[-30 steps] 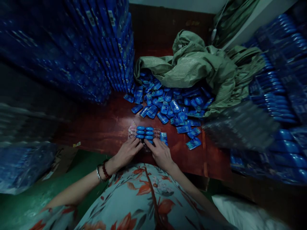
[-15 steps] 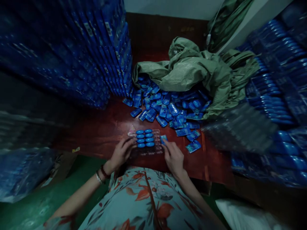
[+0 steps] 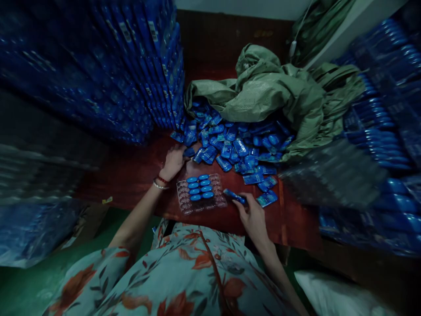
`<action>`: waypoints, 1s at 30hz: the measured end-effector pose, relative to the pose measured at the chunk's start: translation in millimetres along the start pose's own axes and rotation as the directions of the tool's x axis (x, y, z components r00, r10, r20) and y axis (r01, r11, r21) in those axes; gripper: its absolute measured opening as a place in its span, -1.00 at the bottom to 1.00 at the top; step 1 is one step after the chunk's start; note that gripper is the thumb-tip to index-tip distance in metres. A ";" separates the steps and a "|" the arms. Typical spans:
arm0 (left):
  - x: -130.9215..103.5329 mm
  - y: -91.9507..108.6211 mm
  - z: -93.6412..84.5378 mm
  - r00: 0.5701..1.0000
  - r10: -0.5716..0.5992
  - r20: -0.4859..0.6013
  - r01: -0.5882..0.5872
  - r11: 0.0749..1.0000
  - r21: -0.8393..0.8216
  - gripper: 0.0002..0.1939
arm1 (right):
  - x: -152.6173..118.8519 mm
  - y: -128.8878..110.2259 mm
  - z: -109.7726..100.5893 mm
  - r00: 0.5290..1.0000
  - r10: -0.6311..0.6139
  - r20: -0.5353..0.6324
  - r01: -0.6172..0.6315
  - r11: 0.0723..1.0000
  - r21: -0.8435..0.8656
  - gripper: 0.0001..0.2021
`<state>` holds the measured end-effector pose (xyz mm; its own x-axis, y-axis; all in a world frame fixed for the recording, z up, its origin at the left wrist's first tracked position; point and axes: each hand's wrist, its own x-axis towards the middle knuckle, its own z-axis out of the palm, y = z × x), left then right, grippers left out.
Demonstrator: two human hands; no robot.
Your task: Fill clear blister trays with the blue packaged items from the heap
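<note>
A clear plastic tray (image 3: 184, 202) with moulded oval compartments lies on the red-brown table in front of me. Two columns of glossy blue oval pieces (image 3: 194, 191) sit in its middle. Beyond the tray's far left corner, my left hand (image 3: 173, 164) reaches to a small blue packet (image 3: 189, 152) at the edge of a loose pile. Its thumb and fingers look apart, though the fingertips are blurred; I cannot tell whether they touch the packet. Right of the tray, my right hand (image 3: 253, 216) pinches another blue packet (image 3: 234, 196), seen edge-on, between thumb and fingers.
Loose blue packets (image 3: 226, 149) spill from under a crumpled green sack (image 3: 276, 94). Tall stacks of packed blue goods (image 3: 158, 66) rise at the left, with more stacks (image 3: 384, 145) at the right. Grey clear trays (image 3: 335, 175) are piled beside the right-hand stacks.
My left hand has left the tray's left edge and moved forward to the pile. My right hand has drawn slightly right, away from the tray, with its packet turned edge-on.
</note>
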<state>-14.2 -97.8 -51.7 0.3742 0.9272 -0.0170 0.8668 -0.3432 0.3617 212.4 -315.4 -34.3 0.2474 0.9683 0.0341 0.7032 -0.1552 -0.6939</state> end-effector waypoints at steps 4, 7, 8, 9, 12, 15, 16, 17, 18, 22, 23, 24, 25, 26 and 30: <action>-60.1 -27.4 -2.8 0.995 -0.024 -0.099 0.000 0.971 -0.237 -0.75 | -14.2 -17.0 -7.3 0.968 -0.187 0.165 0.167 0.977 0.132 -0.75; -118.3 -38.9 -8.9 0.972 -0.123 -0.201 0.049 0.940 -0.338 -0.73 | -15.0 -26.2 3.8 0.926 -0.305 0.222 0.281 0.951 0.130 -0.69; -137.1 -38.3 -11.6 0.961 -0.159 -0.226 0.070 0.932 -0.357 -0.71 | -13.2 -26.9 8.3 0.911 -0.348 0.220 0.333 0.937 0.103 -0.67; -154.6 -35.3 -14.3 0.953 -0.186 -0.241 0.088 0.925 -0.369 -0.71 | -10.9 -26.6 12.4 0.893 -0.393 0.219 0.388 0.919 0.066 -0.65; -194.1 -15.0 -19.9 0.940 -0.213 -0.267 0.100 0.919 -0.381 -0.76 | -2.5 -24.2 18.6 0.831 -0.489 0.265 0.514 0.857 -0.030 -0.55; -211.0 9.5 -18.7 0.964 -0.114 -0.238 0.018 0.928 -0.372 -0.81 | 3.9 -28.0 17.3 0.776 -0.509 0.372 0.570 0.819 -0.068 -0.50; -212.3 16.0 -16.6 0.974 -0.048 -0.221 -0.035 0.932 -0.360 -0.80 | 5.2 -31.1 16.4 0.761 -0.508 0.404 0.583 0.809 -0.080 -0.49; -212.0 21.1 -13.9 0.978 0.031 -0.205 -0.100 0.936 -0.337 -0.76 | 6.1 -34.6 15.8 0.750 -0.503 0.429 0.592 0.800 -0.096 -0.50; -210.4 24.8 -10.9 0.975 0.112 -0.190 -0.167 0.938 -0.304 -0.72 | 6.7 -38.3 15.4 0.744 -0.496 0.449 0.598 0.794 -0.113 -0.50; -197.5 29.4 -0.6 0.937 0.333 -0.109 -0.347 0.925 -0.154 -0.61 | 8.9 -48.7 14.5 0.737 -0.469 0.486 0.596 0.790 -0.141 -0.52; -193.8 29.2 0.6 0.929 0.358 -0.095 -0.368 0.919 -0.138 -0.60 | 9.6 -50.0 13.6 0.729 -0.468 0.498 0.598 0.790 -0.133 -0.53; -190.3 28.8 1.3 0.924 0.373 -0.084 -0.381 0.915 -0.133 -0.59 | 10.4 -50.8 12.3 0.718 -0.469 0.514 0.601 0.790 -0.118 -0.54; -187.2 28.4 1.5 0.921 0.383 -0.074 -0.390 0.910 -0.138 -0.59 | 11.3 -51.6 10.7 0.705 -0.470 0.531 0.603 0.791 -0.100 -0.54; -184.4 28.0 1.2 0.918 0.393 -0.061 -0.398 0.905 -0.149 -0.59 | 12.3 -52.5 8.8 0.692 -0.469 0.549 0.602 0.794 -0.080 -0.54; -178.1 28.7 -3.2 0.885 0.465 0.015 -0.457 0.874 -0.168 -0.63 | 16.4 -58.8 3.0 0.666 -0.452 0.594 0.577 0.816 -0.026 -0.55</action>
<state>-57.0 -272.2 -35.3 0.7395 0.6586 0.1395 0.5310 -0.6980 0.4805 173.1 -289.8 4.9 -0.5487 0.8311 -0.0909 0.7342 0.4269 -0.5280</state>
